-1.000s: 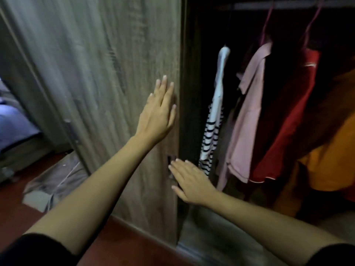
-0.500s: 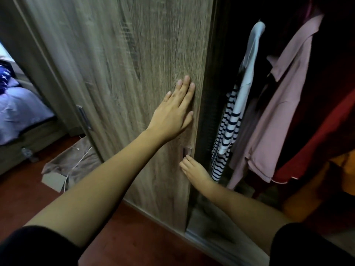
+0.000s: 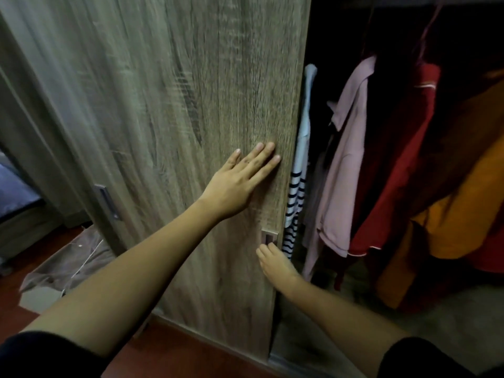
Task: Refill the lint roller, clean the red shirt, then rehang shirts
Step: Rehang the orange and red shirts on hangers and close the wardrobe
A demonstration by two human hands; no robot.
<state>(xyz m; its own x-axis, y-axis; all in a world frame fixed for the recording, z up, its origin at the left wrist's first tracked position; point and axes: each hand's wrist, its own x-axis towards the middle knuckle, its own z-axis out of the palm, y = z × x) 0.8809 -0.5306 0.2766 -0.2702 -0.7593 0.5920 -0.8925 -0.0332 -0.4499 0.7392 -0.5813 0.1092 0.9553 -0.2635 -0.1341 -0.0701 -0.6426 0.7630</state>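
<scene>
A wood-grain sliding wardrobe door (image 3: 207, 110) fills the middle of the view. My left hand (image 3: 240, 181) lies flat on it with fingers spread, near its right edge. My right hand (image 3: 275, 261) has its fingertips at the recessed metal handle (image 3: 269, 237) low on that edge; whether they hook into it I cannot tell. In the dark opening to the right hang a red shirt (image 3: 395, 170), a pink polo shirt (image 3: 343, 170), a white shirt with navy stripes (image 3: 298, 170) and an orange garment (image 3: 463, 214). No lint roller is in view.
A second door panel with its own handle (image 3: 106, 200) stands at left. A crumpled grey bag (image 3: 68, 268) lies on the red floor (image 3: 169, 356). A bed with blue bedding (image 3: 13, 192) is at the far left. The wardrobe floor (image 3: 450, 323) is bare grey.
The door's right edge has shifted right, covering more of the opening and part of the striped shirt. Both hands stay on the door, the left flat, the right at the handle.
</scene>
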